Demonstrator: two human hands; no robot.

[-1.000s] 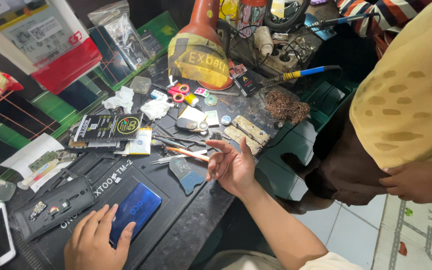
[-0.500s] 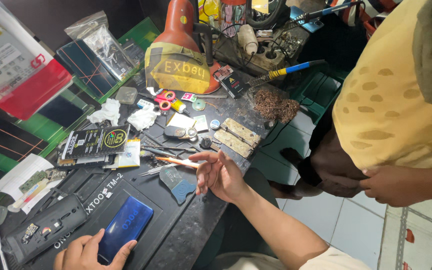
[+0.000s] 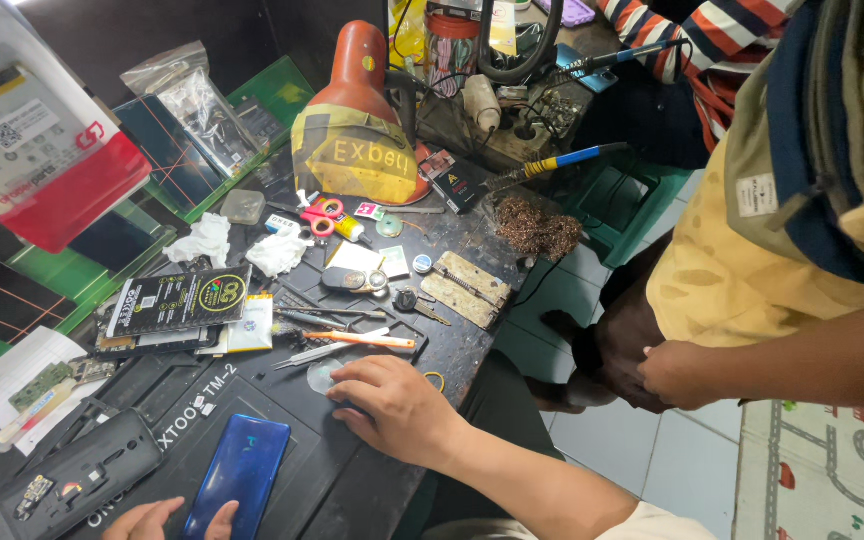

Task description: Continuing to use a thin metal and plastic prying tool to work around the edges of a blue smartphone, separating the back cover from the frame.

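Bench: cluttered black repair mat [image 3: 282, 470] with small parts and tools all over it, and green boards along its far-left edge.
Your left hand: your left hand [image 3: 167, 520] sits at the bottom edge, thumb and fingers touching the near end of the blue phone [image 3: 240, 472]; whether it grips the phone you cannot tell.
Phone: lies flat, back up, on the mat at lower left.
Your right hand: your right hand [image 3: 397, 405] rests palm down on the mat, fingers loosely curled over a small clear round piece [image 3: 324, 376]; nothing is visibly clamped in it.
Nearby tools: orange-handled tool [image 3: 357, 340] and tweezers [image 3: 327, 351] lie just beyond your right fingers.
Far side: orange lamp [image 3: 364, 110] wrapped in yellow tape, and a soldering iron [image 3: 552, 162] beside a brown wire tangle [image 3: 537, 228].
Bystander: a person in a yellow shirt [image 3: 752, 250] stands to your right.
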